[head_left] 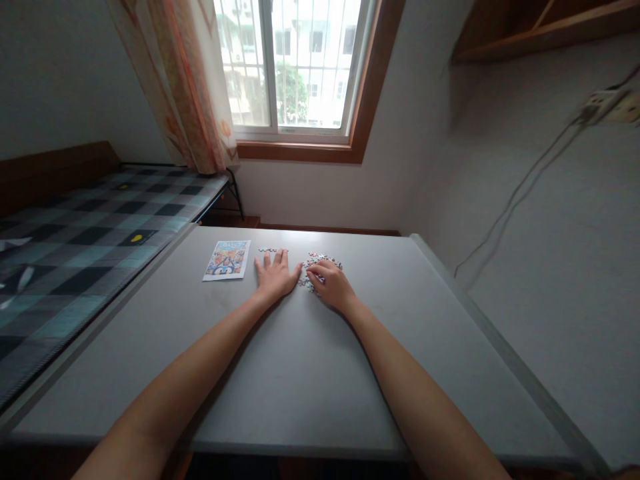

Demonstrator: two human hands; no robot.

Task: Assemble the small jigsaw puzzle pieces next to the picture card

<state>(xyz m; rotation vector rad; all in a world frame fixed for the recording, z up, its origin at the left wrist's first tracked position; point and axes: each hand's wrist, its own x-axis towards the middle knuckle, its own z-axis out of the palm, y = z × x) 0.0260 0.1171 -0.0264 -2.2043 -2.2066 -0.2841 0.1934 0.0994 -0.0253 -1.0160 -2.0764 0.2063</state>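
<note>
My left hand [275,275] lies flat on the table with its fingers spread, holding nothing. Just beyond its fingertips is a short row of joined puzzle pieces [267,250], partly covered by the fingers. My right hand [330,283] rests over a heap of loose puzzle pieces [320,257], its fingers curled and drawn together among them. Whatever those fingertips hold, if anything, is too small to make out. Left of my left hand lies a printed picture sheet [227,260] with a colourful cartoon design.
The grey-white table [300,373] reaches toward a window [305,67]. A bed [100,227] with a checked cover stands along the left side, under a curtain [195,87]. On the right wall a cable [520,187] hangs from a socket [600,107], with a wooden shelf [545,40] above.
</note>
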